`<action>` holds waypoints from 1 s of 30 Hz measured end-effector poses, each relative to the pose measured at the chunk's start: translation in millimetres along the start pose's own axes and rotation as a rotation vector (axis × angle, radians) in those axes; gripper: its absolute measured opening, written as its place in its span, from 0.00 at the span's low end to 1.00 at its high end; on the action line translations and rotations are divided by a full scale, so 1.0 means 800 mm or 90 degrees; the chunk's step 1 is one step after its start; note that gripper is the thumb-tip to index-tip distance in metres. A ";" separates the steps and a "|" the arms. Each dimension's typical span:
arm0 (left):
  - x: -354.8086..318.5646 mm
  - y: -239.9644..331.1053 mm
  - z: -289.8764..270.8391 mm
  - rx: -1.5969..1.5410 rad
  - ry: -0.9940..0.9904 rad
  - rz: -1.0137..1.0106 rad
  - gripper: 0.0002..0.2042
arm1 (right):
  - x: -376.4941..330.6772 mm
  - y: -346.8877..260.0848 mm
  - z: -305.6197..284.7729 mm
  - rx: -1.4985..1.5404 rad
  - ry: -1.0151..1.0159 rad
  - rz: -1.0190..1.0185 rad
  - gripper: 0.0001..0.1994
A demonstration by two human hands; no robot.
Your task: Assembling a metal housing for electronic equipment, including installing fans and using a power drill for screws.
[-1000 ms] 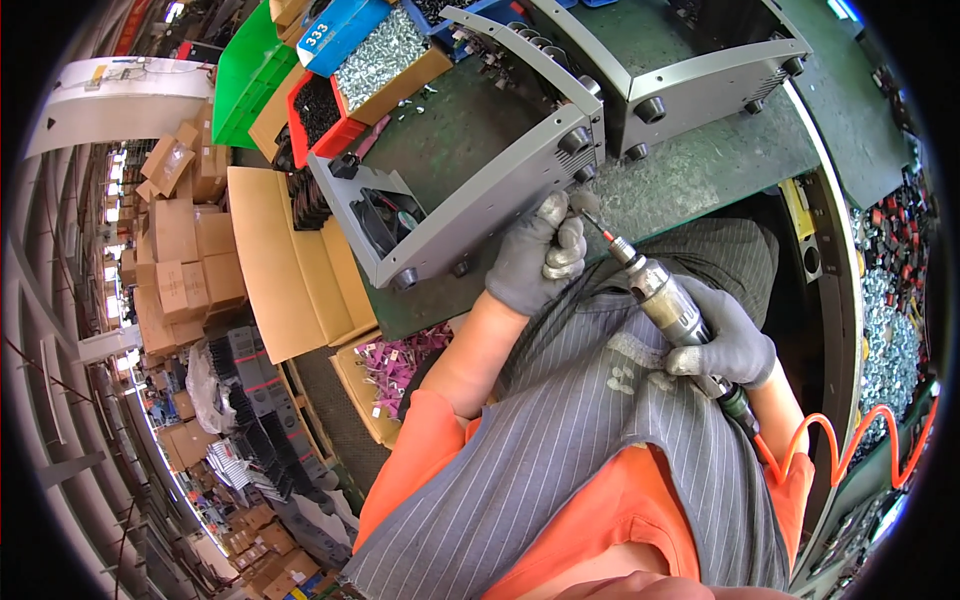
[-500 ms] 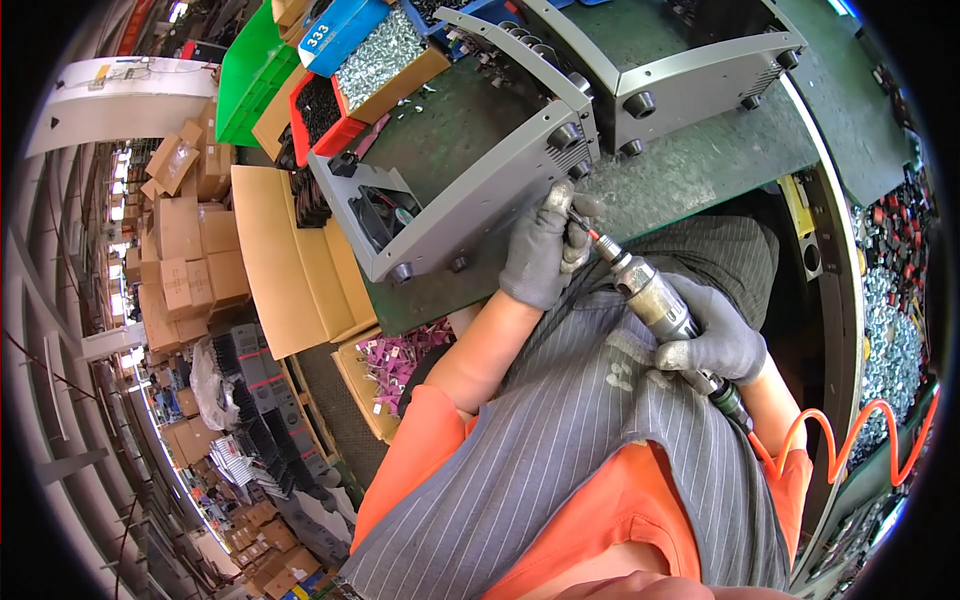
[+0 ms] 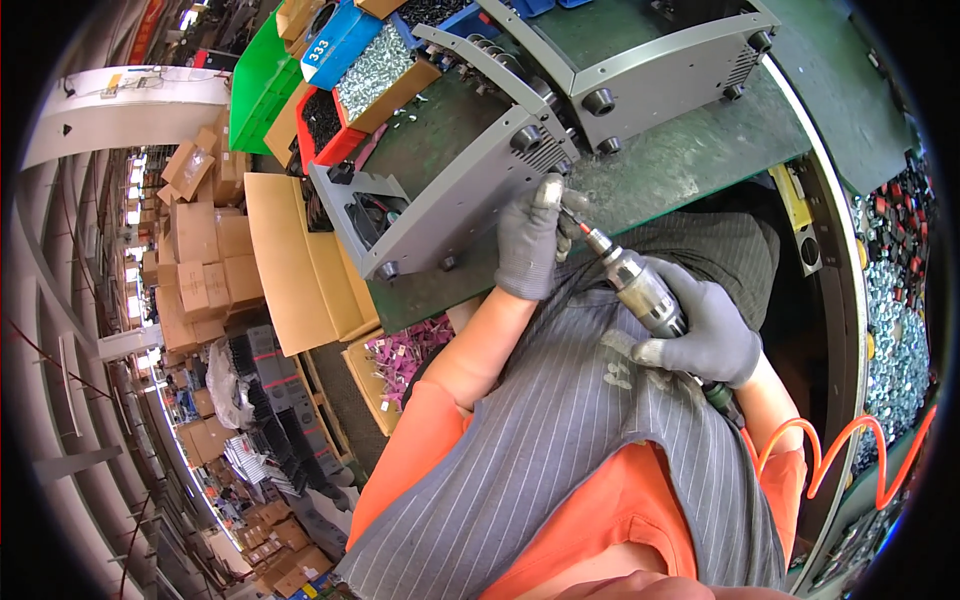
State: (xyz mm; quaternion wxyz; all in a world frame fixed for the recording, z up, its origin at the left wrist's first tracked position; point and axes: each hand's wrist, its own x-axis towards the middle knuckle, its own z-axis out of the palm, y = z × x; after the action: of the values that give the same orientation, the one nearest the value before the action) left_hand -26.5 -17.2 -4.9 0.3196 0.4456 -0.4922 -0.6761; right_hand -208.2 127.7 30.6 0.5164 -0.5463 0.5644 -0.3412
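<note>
In my gloved right hand (image 3: 712, 335) is a pneumatic screwdriver (image 3: 645, 290), its bit slanting up and left. My gloved left hand (image 3: 530, 235) has its fingers bent together at the bit's tip; whatever small piece they pinch is hidden. Just beyond that hand stands a grey metal casing (image 3: 455, 215) with black round feet and a black fan (image 3: 375, 218) at its left end. A second grey casing (image 3: 665, 95), also with black feet, stands behind it to the right. Both rest on the green workbench (image 3: 700, 165).
An orange coiled air hose (image 3: 815, 455) runs off right. Beyond the casing are a red bin of black screws (image 3: 325, 125), a carton of silvery screws (image 3: 375, 70) and a green crate (image 3: 265, 85). An open carton (image 3: 290, 265) and a box of purple parts (image 3: 400, 365) lie left.
The view has shifted slightly, so the casings appear further left and up. My left hand and the screwdriver keep nearly the same position relative to each other, bit tip still at the fingers.
</note>
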 end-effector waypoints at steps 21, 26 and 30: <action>0.082 0.202 -0.059 0.778 -0.236 0.265 0.15 | 0.039 0.047 0.011 0.170 0.101 -0.016 0.49; 0.176 0.114 -0.077 0.863 -0.534 -0.098 0.15 | 0.039 0.041 0.012 0.309 0.054 0.054 0.52; 0.198 0.051 -0.102 0.659 -0.585 0.008 0.19 | 0.039 0.045 0.015 0.287 0.057 0.033 0.51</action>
State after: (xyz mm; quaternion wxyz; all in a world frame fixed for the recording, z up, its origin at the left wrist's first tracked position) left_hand -15.1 -198.4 -21.7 -0.1710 0.2063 -0.8397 -0.4723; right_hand -202.4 105.5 -12.7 0.6083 -0.3865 0.5101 -0.4695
